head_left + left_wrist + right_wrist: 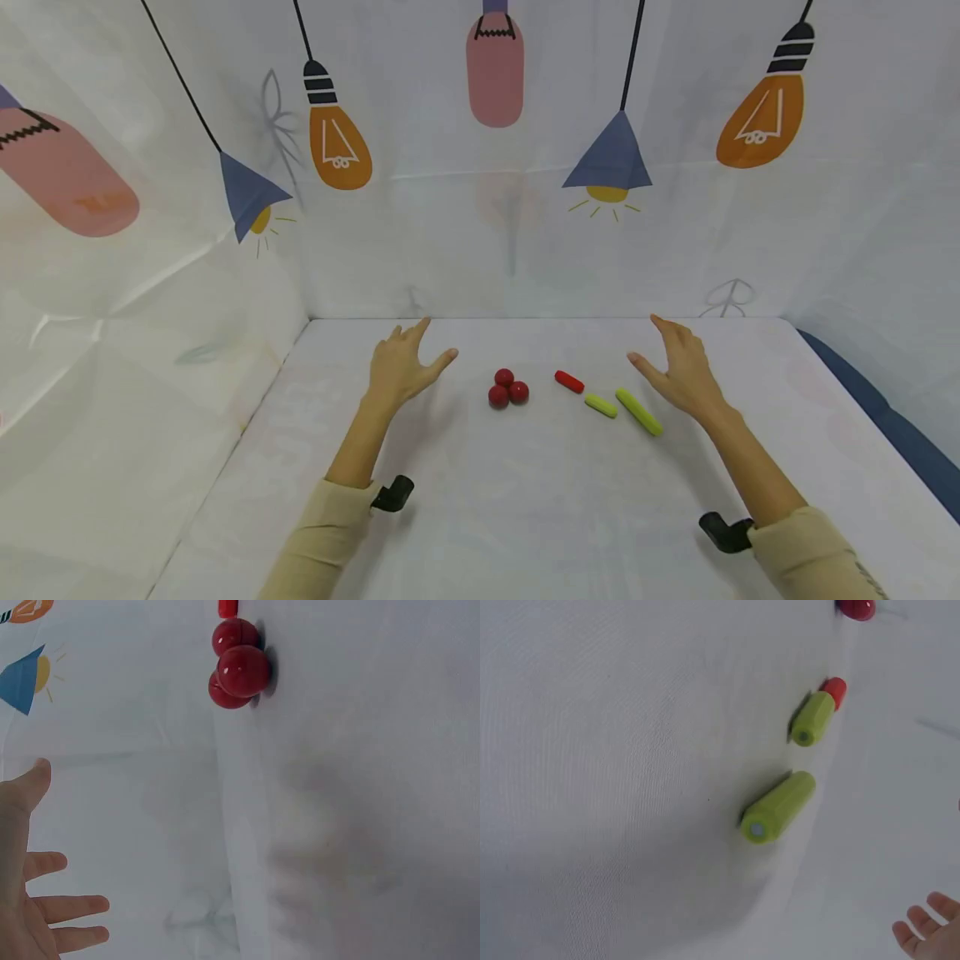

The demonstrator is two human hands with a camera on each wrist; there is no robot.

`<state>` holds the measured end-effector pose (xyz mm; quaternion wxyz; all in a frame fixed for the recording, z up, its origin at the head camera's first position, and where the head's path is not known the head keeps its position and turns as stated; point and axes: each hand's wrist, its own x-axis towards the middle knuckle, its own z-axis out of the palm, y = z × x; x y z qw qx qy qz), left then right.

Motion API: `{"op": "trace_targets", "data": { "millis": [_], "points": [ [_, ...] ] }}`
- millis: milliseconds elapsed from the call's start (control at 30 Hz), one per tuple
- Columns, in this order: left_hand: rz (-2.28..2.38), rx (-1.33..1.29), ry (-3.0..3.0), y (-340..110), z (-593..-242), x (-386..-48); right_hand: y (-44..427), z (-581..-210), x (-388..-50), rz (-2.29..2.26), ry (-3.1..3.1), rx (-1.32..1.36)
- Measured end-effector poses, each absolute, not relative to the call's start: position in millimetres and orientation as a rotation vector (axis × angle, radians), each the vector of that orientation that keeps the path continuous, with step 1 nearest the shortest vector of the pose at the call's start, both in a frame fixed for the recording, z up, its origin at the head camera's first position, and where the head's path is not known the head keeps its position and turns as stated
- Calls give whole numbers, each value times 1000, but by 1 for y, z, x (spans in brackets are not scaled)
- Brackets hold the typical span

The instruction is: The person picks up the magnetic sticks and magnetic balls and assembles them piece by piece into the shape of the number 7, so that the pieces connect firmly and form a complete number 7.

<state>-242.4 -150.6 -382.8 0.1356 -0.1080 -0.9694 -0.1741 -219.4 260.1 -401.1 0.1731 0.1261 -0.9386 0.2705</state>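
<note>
My left hand hovers over the left part of the white table, fingers spread, holding nothing. To its right, three glossy red balls sit clustered together; they also show near the top of the left wrist view. Above the table's right part is my right hand, thumb held away from the fingers, with nothing in it. Nearest to it lies a longer lime-green stick, faceted, with a greyish spot on its end. A shorter lime-green stick and a short red stick lie between that one and the balls.
The white table meets a white sheet printed with lamps and bulbs at the back. Similar sheeting hangs along the left side. Something dark blue shows beyond the right edge. Black wrist devices sit at both cuffs.
</note>
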Motion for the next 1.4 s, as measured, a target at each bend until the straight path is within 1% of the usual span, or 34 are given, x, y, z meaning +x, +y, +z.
{"op": "trace_targets", "data": {
  "millis": [400, 633, 1000, 1400],
  "points": [
    [-574, -318, -2818, -131, -397, -239, 247, -406, -227, 806, -2743, 352],
    [-611, -343, -2834, -123, -409, -237, 238, -415, -229, 861, -2724, 392],
    [-840, -544, -2809, -109, -429, -237, 224, -428, -236, 939, -2734, 436],
    [-851, -614, -2833, -85, -445, -233, 214, -436, -241, 1004, -2772, 420]
  ]
}}
